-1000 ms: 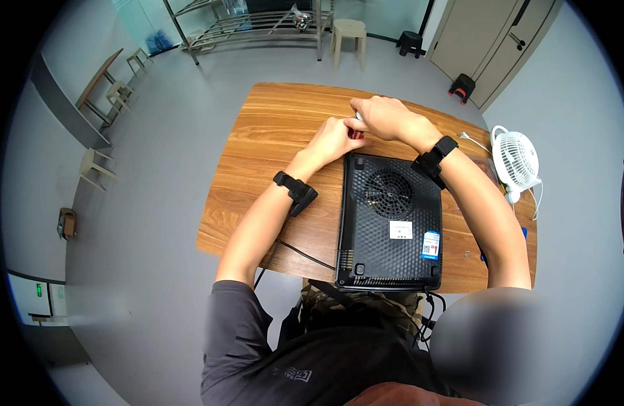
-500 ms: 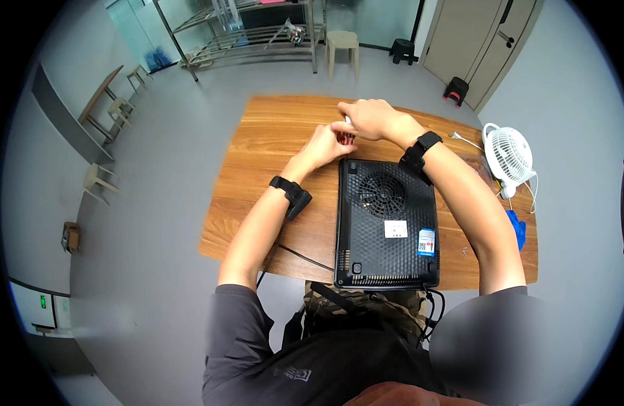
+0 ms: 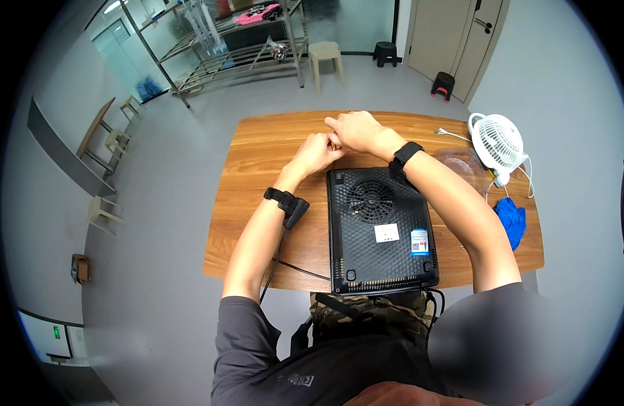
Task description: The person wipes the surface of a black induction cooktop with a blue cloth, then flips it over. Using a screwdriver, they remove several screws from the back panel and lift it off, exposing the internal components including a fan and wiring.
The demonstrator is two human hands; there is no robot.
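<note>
A black induction cooktop [image 3: 366,254] lies with its underside up at the table's near edge, showing a round fan grille, small feet and two stickers. Just beyond its far edge, my left hand [image 3: 313,154] and my right hand [image 3: 359,132] meet above the tabletop. Fingers of both are closed together around something small, mostly covered by them; I cannot make out what it is. My right hand sits slightly higher and farther away, its back turned up. Neither hand is on the cooktop, though my right forearm passes over its far right corner.
On the wooden table [image 3: 258,176], a white fan [image 3: 498,142] with its cord stands at the right, near a clear plastic tray [image 3: 461,166] and a blue cloth [image 3: 510,222]. A black cable [image 3: 302,271] runs left of the cooktop. A metal rack [image 3: 237,68] and stools stand beyond.
My hands have drawn closer together, and the white and red bit that showed between them is now covered. The whole view has shifted slightly; the cooktop stays in place on the table.
</note>
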